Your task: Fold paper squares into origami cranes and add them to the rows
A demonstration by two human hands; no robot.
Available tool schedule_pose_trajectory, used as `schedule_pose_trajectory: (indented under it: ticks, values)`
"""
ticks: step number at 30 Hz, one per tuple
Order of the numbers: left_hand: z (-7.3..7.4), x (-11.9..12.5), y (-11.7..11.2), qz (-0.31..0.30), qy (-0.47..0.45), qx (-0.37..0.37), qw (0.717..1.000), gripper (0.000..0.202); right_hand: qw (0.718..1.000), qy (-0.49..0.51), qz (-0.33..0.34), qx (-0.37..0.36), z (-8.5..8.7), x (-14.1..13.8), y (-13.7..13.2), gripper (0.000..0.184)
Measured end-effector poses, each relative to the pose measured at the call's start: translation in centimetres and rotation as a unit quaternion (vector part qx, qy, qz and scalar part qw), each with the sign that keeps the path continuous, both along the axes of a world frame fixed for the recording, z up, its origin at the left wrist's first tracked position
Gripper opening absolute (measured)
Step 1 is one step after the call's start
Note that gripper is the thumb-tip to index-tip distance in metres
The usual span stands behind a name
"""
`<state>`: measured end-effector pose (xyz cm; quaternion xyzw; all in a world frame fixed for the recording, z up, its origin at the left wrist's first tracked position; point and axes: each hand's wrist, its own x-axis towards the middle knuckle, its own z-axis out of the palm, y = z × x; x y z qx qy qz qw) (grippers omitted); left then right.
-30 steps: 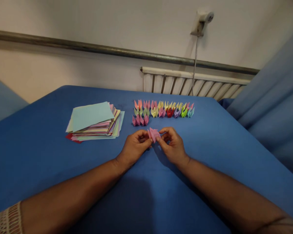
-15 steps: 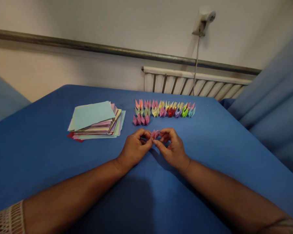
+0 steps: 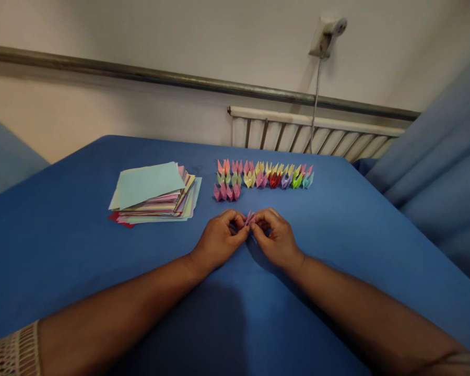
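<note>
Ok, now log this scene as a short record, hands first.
left hand: pinching pink folded paper
right hand: pinching the same piece
paper figures: three rows beyond the hands, nearest row shortest
paper stack: left of the figures, light blue sheet on top
support: blue tabletop
background: metal rail, blue curtain

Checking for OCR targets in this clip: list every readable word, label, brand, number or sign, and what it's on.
None readable.
Pale blue rectangular paper sheet topping the multicoloured paper stack: no print visible.
Rows of small multicoloured folded-paper figures: no lettering visible.
Small pink folded-paper piece between left hand and right hand: partly hidden; no text visible.
Off-white wall fitting with cord: too small and blurred to tell.
</note>
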<state>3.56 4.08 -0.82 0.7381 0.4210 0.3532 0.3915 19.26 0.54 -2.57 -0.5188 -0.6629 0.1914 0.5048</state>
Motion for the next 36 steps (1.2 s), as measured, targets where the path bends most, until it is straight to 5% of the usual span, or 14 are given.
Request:
schedule_pose_trajectory:
  ticks: [6, 14, 26, 30, 36]
  values:
    - [-0.2, -0.2, 0.7, 0.012, -0.024, -0.061, 0.998, 0.040, 0.998, 0.046, -0.003, -0.046, -1.2, 0.4, 0.8, 0.010]
    - [-0.1, -0.3, 1.0, -0.048, 0.007, 0.028, 0.998, 0.015, 0.998, 0.016, 0.028, -0.060, -0.8, 0.3, 0.6, 0.010]
    - [-0.7, -0.6, 1.3, -0.034, 0.037, 0.002, 0.999, 0.008, 0.996, 0.017, 0.057, -0.063, -0.5, 0.4, 0.4, 0.008]
    - [-0.7, -0.7, 1.4, -0.034, 0.038, 0.017, 0.999, 0.007, 0.998, -0.016, 0.029, -0.044, -0.5, 0.7, 0.6, 0.007]
    - [-1.0, -1.0, 2.2, 0.008, 0.029, -0.009, 0.999, 0.006, 0.991, -0.027, -0.051, -0.119, -0.6, 1.2, 1.2, 0.002]
